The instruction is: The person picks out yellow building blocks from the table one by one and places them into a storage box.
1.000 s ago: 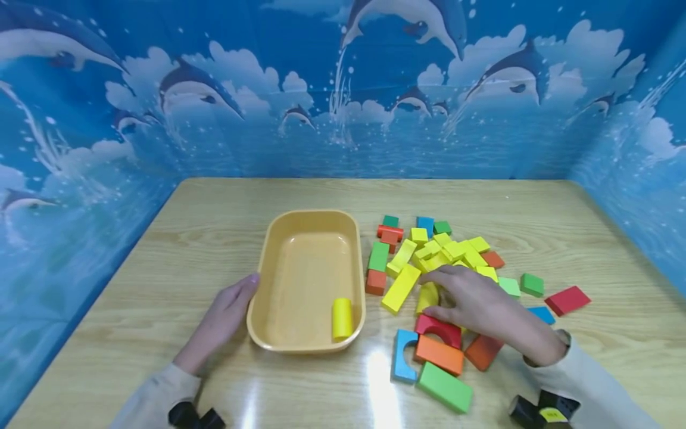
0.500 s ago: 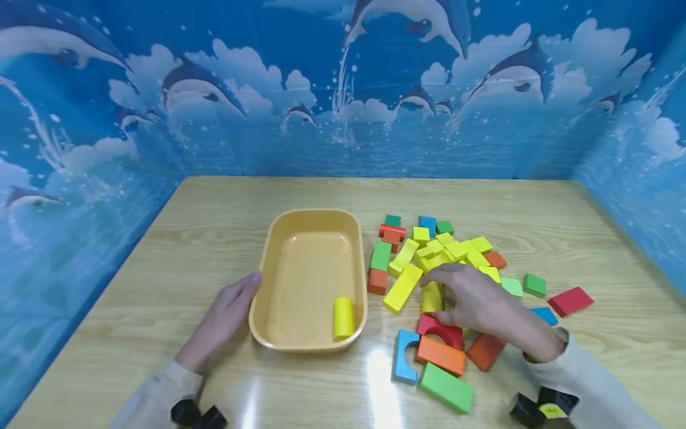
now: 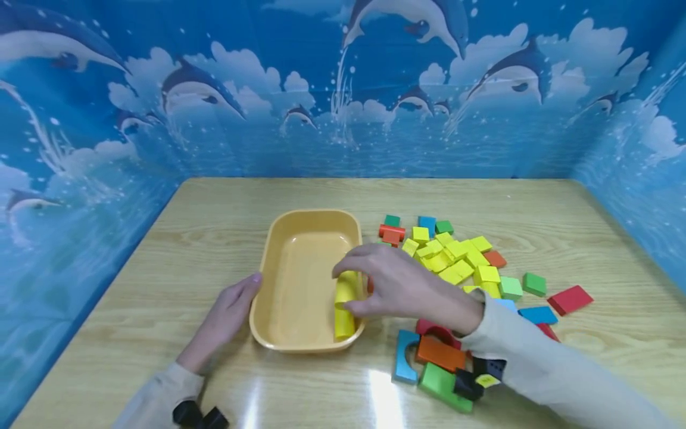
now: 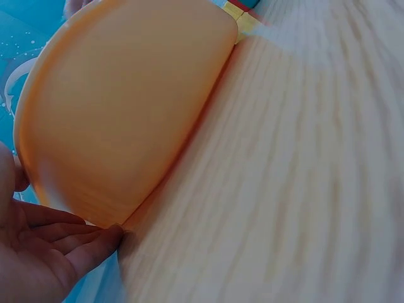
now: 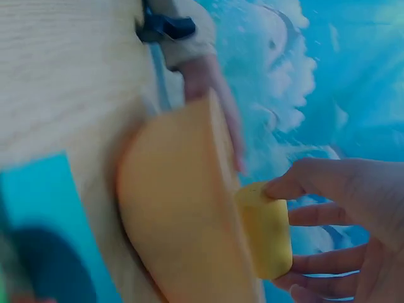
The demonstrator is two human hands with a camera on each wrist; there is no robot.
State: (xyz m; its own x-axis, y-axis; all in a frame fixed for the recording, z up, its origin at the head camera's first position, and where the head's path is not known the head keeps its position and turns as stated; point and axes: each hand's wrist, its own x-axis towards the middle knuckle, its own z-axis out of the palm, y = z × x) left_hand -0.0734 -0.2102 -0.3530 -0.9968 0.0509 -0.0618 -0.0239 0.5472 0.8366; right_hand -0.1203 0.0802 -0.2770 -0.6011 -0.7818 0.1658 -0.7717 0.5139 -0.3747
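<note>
My right hand [image 3: 396, 283] holds a yellow cylinder block [image 3: 347, 287] between thumb and fingers, above the right side of the tan plastic tray [image 3: 300, 262]. In the right wrist view the held cylinder [image 5: 268, 233] overlaps the tray's rim. Another yellow cylinder block [image 3: 345, 326] lies inside the tray near its front right corner, partly covered in the head view by the held one. My left hand [image 3: 227, 313] grips the tray's left side, thumb at the rim. The left wrist view shows its fingertips [image 4: 110, 235] against the tray's lower edge.
Several yellow blocks [image 3: 455, 253] are heaped right of the tray. Around them lie red, green and blue blocks. Nearer me are a blue arch block [image 3: 404, 357], an orange block [image 3: 440, 353] and a green block [image 3: 442, 384]. A dolphin-print curtain [image 3: 343, 137] borders the table.
My right hand has lifted the yellow cylinder from among the blocks and carried it left over the tray. My left hand stays at the tray's side.
</note>
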